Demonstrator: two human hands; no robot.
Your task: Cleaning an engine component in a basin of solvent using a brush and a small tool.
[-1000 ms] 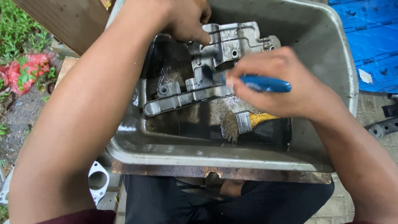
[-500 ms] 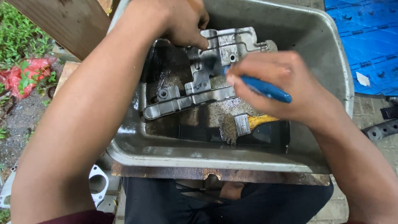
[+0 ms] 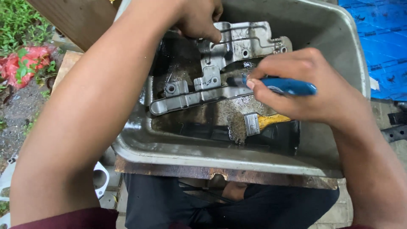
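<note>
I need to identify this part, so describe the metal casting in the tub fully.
The metal casting is a flat, irregular grey piece, apparently cast aluminium, with raised ribs, bolt holes and a long curved lower arm. It looks wet and grimy. It leans tilted in the grey tub, lower end in dark liquid. The left hand grips its top edge; the right hand holds a blue-handled brush against its middle. A yellow-handled brush lies just below.

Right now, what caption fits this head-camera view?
Left hand steadies a metal part in a grey tub; right hand scrubs it with a blue-handled brush.
</note>
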